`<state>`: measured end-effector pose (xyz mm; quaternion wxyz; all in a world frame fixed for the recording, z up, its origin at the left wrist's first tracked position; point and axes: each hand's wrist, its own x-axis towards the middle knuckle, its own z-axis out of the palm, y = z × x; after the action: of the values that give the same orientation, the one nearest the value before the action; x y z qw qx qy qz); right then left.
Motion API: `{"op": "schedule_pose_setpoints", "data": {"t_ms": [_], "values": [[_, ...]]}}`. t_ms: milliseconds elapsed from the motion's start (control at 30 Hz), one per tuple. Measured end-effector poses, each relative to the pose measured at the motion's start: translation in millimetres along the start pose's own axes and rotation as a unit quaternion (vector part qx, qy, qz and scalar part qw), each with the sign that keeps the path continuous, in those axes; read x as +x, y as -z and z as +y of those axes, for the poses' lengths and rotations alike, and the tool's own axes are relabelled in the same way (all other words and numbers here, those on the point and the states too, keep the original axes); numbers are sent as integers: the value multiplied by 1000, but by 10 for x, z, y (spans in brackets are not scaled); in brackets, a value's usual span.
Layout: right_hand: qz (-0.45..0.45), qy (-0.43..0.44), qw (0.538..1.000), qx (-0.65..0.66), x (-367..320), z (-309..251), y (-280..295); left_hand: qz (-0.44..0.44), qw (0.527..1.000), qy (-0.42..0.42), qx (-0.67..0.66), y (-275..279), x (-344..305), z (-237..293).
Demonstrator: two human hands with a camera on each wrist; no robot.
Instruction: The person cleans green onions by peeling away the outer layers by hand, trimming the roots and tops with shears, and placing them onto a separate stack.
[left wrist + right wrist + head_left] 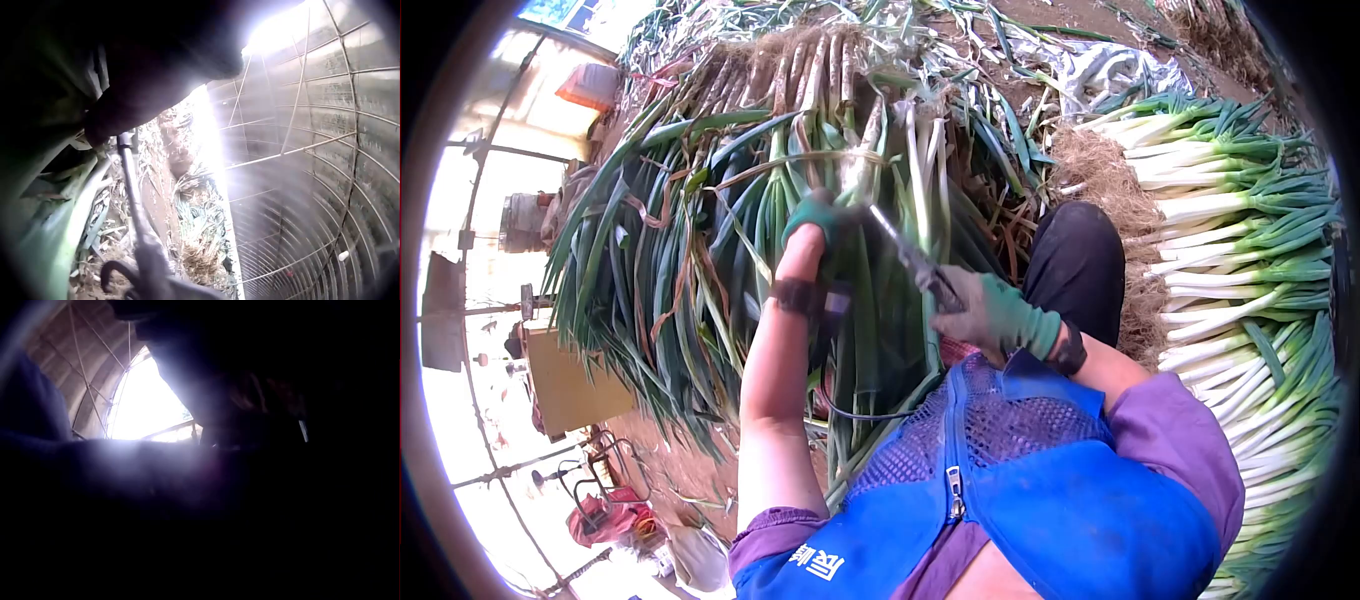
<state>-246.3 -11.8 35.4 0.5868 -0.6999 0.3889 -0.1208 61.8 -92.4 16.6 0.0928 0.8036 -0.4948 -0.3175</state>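
Observation:
My left hand (818, 216), in a green glove, grips the stalk of a green onion (868, 170) held up in front of me. In my gloved right hand (982, 312) is the handle of a metal nozzle tool (903, 248), whose thin tip reaches the stalk right beside the left hand. The left wrist view shows the same nozzle (130, 187) rising to the dark glove (144, 94). Little but shadow and a bright opening shows in the right wrist view.
A big heap of untrimmed green onions (700, 220) lies ahead. Cleaned white-stemmed ones are stacked at the right (1240, 270), beside a pile of roots and husks (1112, 180). My black-clad knee (1080, 262) is raised. A cardboard box (572, 385) stands at the left, under greenhouse hoops (312, 144).

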Motion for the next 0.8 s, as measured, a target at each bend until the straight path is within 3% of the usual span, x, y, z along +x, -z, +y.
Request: {"op": "schedule_pose_setpoints", "data": {"t_ms": [33, 67, 200, 300, 333, 433, 567, 633, 800], "values": [[5, 4, 1000, 2, 44, 22, -3, -13, 1000, -1, -17, -12, -5, -39], [5, -60, 998, -16, 110, 1, 4, 4, 998, -24, -51, -29, -31, -106], [-22, -14, 1000, -13, 9, -135, -32, 25, 994, -23, -104, -87, -26, -244], [-7, -21, 1000, -10, 85, -83, -33, -13, 998, -39, -50, -45, -62, -166], [7, -15, 999, -30, 144, -47, -36, 23, 998, -61, 14, -37, -83, -115], [4, -65, 998, 20, 331, -2, 18, 111, 987, -119, 2, -198, 24, -279], [-42, -51, 998, -17, 144, -175, 34, 65, 992, -18, -111, -77, 108, -319], [-56, -50, 997, -34, 58, -198, 29, 35, 994, -1, -104, 3, 138, -353], [-25, -42, 998, -25, 124, -103, -20, 77, 995, -2, -62, 0, 180, -378]]}}
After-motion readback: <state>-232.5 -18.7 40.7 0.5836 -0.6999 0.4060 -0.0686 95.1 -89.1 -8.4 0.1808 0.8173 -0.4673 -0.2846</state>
